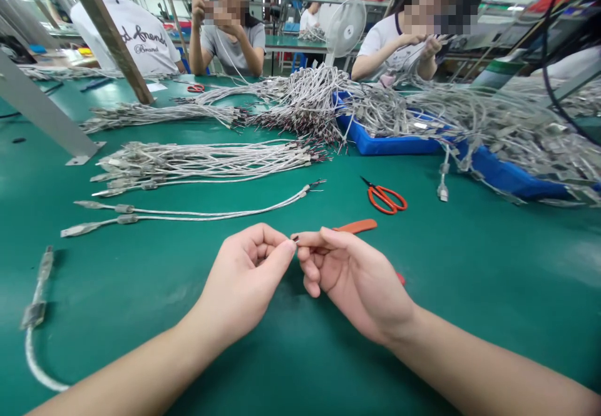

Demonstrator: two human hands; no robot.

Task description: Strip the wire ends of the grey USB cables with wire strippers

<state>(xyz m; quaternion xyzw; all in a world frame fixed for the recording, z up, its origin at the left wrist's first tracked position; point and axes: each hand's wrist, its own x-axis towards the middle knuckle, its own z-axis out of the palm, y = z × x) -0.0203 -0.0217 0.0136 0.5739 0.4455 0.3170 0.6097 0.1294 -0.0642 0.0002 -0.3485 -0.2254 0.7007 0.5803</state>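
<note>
My left hand [248, 272] and my right hand [347, 278] meet above the green bench mat. A thin dark wire tip [295, 238] pokes out where the curled left fingers pinch it; the rest of the wire is hidden. My right hand grips an orange-handled tool [357, 226], probably scissors, with its head hidden and a red end showing below the palm. Nearest the hands, two braided white cables with grey connectors [188, 214] lie just beyond the fingers. Another braided cable [35, 313] rests at the lower left.
Bundled braided cables [201, 162] lie across the mat, with a large heap over a blue tray [389, 146] at the back. Orange scissors [387, 198] lie to the right. Seated co-workers [230, 34] handle cables across the bench, near a white fan [346, 28].
</note>
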